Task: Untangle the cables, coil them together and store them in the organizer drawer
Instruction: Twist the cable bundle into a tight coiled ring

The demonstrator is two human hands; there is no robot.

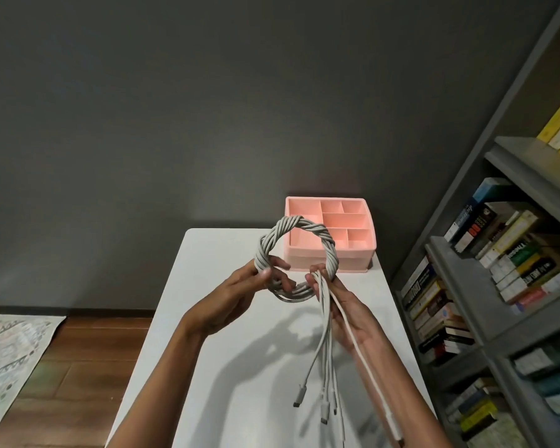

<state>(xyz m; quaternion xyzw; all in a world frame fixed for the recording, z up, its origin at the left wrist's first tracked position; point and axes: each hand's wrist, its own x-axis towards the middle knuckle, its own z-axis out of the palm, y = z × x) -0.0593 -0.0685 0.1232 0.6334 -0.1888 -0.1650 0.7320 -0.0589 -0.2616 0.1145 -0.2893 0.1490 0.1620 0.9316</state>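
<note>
Pale grey cables (pixel 293 228): several cords twisted together into one rope-like ring, held upright in the air above the worktop and in front of the organizer, touching neither.
Loose ends (pixel 324 379): they leave the ring at its lower right and hang down in a bunch, with small plugs at the tips. One thicker white cord runs along the right forearm to the bottom edge of the view.
Left grip (pixel 240 294): fingers are hooked through the ring and curl round its lower left side.
Right grip (pixel 348 307): fingertips pinch the ring at its lower right, where the ends break away. The ends trail over the palm.
Pink organizer (pixel 332 259): plastic, standing at the far right of the worktop by the wall. Its open top tray is split into one long compartment at left and smaller ones at right, their pink floors showing. A drawer front sits below the tray.
Worktop (pixel 204 357): white, carrying the shadows of the arms and cords.
Bookshelf (pixel 459 305): grey, at the right, packed with books (pixel 511 253), stacked and leaning.
Writing: the spines carry print, too blurred to read. The pale rug (pixel 7 354) on the wooden floor (pixel 88 350) has an illegible pattern.
Wall (pixel 175 108): dark grey.
</note>
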